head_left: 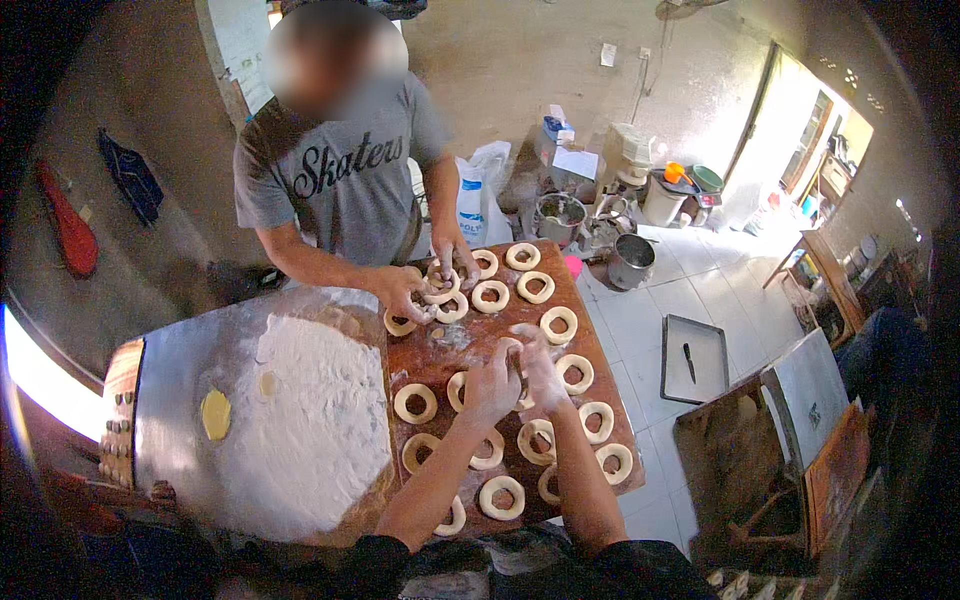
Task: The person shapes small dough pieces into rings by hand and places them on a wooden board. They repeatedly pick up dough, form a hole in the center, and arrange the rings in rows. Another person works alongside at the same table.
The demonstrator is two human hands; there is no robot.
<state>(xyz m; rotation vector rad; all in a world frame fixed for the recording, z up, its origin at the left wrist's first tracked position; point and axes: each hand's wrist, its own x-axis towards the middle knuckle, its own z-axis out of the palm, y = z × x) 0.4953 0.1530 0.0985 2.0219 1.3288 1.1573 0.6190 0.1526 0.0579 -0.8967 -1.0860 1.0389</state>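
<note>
My left hand [488, 388] and my right hand [540, 368] meet over the middle of a brown wooden board [432, 362]. Both pinch one ring of pale dough [512, 347] held between them just above the board. Several finished dough rings [558, 324] lie in rows around my hands on the board. Across the board a person in a grey T-shirt [345, 170] works a dough ring with both hands [425, 285] at the far edge.
Left of the board a metal-topped table [185, 385] carries a wide patch of flour [315, 420] and a yellow disc of dough [216, 414]. On the tiled floor to the right are a tray with a knife [692, 358], metal pots [631, 260] and bags.
</note>
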